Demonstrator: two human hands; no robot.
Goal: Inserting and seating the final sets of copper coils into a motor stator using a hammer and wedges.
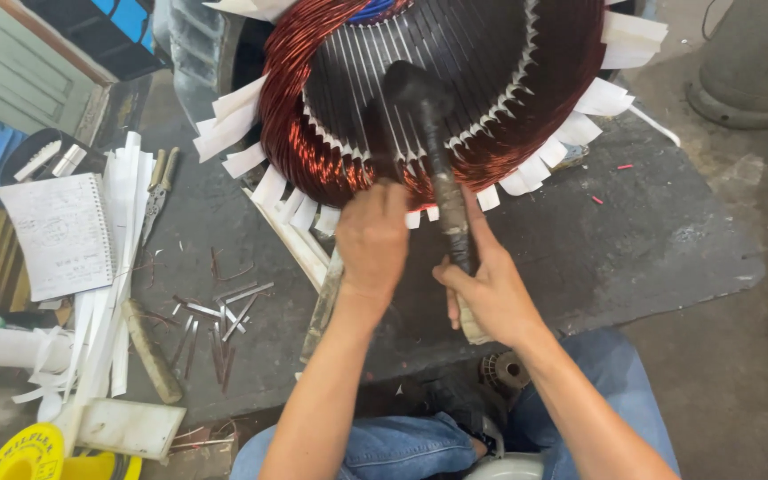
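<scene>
A large motor stator (437,53) with copper windings (304,133) and white insulation paper tabs lies on a dark work surface (633,240). My right hand (486,284) grips the handle of a dark mallet (437,151), whose head rests inside the stator bore. My left hand (372,236) is closed in a fist at the lower edge of the coil; a thin dark tool seems to rise from it, though this is hard to tell.
White paper strips (122,258), a notepad (60,233), pliers (160,191), small metal pieces (220,311) and a wooden stick (151,351) lie at left. A yellow wire spool (28,455) sits bottom left. My jeans-clad knees (615,382) are below.
</scene>
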